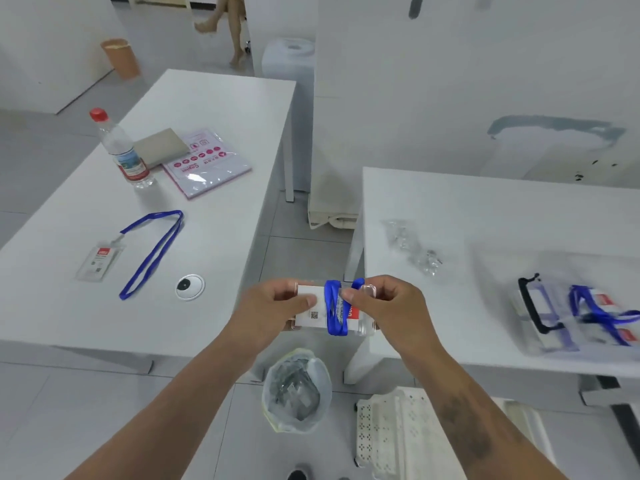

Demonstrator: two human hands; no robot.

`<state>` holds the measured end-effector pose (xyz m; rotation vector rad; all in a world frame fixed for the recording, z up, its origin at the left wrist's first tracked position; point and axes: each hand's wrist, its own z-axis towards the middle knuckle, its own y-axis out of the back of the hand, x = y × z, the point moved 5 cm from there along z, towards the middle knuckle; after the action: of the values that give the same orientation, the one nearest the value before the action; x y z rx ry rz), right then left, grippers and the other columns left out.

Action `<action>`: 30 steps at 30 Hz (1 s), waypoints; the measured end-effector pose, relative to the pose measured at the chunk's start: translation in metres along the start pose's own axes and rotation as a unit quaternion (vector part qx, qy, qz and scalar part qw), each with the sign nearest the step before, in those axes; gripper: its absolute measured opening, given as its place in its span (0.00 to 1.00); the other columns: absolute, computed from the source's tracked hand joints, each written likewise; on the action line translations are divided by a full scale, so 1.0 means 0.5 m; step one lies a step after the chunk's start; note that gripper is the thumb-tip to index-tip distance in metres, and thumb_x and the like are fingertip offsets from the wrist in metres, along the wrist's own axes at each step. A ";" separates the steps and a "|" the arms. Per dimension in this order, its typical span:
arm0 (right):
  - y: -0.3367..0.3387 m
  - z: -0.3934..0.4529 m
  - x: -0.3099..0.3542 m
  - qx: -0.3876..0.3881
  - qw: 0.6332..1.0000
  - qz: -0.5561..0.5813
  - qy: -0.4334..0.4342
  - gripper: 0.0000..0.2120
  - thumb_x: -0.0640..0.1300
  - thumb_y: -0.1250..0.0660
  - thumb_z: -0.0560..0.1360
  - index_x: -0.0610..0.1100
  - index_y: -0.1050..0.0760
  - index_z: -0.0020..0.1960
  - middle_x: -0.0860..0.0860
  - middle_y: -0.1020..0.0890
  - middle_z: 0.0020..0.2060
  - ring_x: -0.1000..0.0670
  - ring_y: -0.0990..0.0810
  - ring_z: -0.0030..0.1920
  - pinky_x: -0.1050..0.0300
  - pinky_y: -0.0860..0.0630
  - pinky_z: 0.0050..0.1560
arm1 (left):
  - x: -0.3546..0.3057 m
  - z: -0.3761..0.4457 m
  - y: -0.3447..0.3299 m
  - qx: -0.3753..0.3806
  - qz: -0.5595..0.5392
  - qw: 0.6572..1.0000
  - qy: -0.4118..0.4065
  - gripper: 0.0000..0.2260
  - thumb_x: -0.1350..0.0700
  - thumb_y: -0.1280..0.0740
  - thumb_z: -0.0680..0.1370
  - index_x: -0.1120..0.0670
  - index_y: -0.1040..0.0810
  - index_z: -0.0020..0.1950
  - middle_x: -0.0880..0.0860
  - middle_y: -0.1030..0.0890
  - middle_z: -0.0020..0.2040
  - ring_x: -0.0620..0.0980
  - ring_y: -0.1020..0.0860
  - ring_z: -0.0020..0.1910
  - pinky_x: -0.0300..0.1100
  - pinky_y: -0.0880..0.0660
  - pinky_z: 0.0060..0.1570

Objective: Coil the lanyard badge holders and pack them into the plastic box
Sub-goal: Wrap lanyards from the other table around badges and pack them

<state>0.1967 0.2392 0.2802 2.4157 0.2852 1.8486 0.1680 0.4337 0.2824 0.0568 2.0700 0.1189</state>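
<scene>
Item 1: badge holder (pixel 313 311), clear sleeve w/ white card, held mid-air at 6 o'clock, over the gap btwn the two tables. Blue lanyard (pixel 333 306) wrapped round its middle in several turns.

Item 2: my left hand (pixel 273 306), thumb and fingers pinching the holder's left end. Holding it firm, not wide.

Item 3: my right hand (pixel 384 306), fingers curled on the holder's right end, pinching the last bit of strap at the top edge. Exactly where the strap end sits under the fingers I can't tell.

Item 4: plastic box (pixel 588 306), clear, black handle, at 3 o'clock on the right table (pixel 450 202). Blurred, but blue-strapped holders already lie inside.

Item 5: second badge holder (pixel 98 261) w/ uncoiled blue strap, flat on the left table (pixel 225 133) at 9 o'clock. Not yet done.

Item 6: water bottle (pixel 121 150), red cap, at 10 o'clock, beside a pink packet (pixel 207 168).

Item 7: waste bin (pixel 298 393) on the floor, directly below my hands.

Risks, my est.: strap end looks untucked, so easing the right pinch could let the coil spring loose. A slip drops the holder straight into the bin. Loose turns may slide off the smooth sleeve en route to the box.
</scene>
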 end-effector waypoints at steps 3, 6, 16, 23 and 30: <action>0.052 -0.016 -0.010 -0.018 1.000 0.000 -0.016 0.15 0.45 0.22 0.69 0.43 0.27 0.32 0.45 0.25 0.33 0.50 0.29 0.32 0.60 0.31 0.30 | -0.007 0.000 -0.046 0.023 0.015 1.000 -0.009 0.05 0.60 0.30 0.78 0.52 0.16 0.49 0.50 0.13 0.41 0.45 0.15 0.39 0.39 0.19 0.43; 0.108 -0.035 -0.038 -0.052 0.998 0.015 -0.035 0.16 0.44 0.22 0.68 0.45 0.28 0.31 0.46 0.25 0.33 0.49 0.29 0.34 0.59 0.31 0.32 | -0.011 0.001 -0.106 0.037 0.046 0.998 -0.027 0.05 0.60 0.30 0.77 0.51 0.16 0.47 0.52 0.14 0.40 0.45 0.18 0.35 0.36 0.21 0.37; 0.419 -0.083 -0.103 -0.122 0.992 0.002 -0.043 0.11 0.41 0.21 0.67 0.42 0.23 0.34 0.52 0.22 0.29 0.55 0.24 0.30 0.62 0.27 0.34 | -0.036 0.009 -0.417 0.096 0.083 0.991 -0.046 0.07 0.61 0.28 0.76 0.49 0.16 0.47 0.54 0.15 0.42 0.46 0.21 0.32 0.35 0.23 0.32; 0.736 -0.056 -0.142 -0.113 0.990 -0.082 0.006 0.15 0.47 0.21 0.66 0.45 0.27 0.33 0.56 0.27 0.26 0.57 0.30 0.29 0.64 0.29 0.32 | -0.080 0.015 -0.724 0.062 0.072 0.994 -0.061 0.09 0.62 0.28 0.75 0.48 0.16 0.47 0.51 0.15 0.42 0.43 0.21 0.31 0.34 0.23 0.31; 0.992 0.012 -0.159 -0.074 0.983 -0.167 0.023 0.09 0.52 0.21 0.66 0.51 0.19 0.39 0.57 0.23 0.30 0.55 0.26 0.30 0.57 0.26 0.34 | -0.133 0.032 -0.967 0.020 0.085 0.993 -0.083 0.07 0.60 0.31 0.77 0.48 0.18 0.49 0.53 0.17 0.42 0.46 0.21 0.31 0.38 0.20 0.34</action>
<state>0.2295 -0.2620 0.2931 2.0797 0.5012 1.7107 0.2189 -0.0521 0.2801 0.2606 1.8986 0.1713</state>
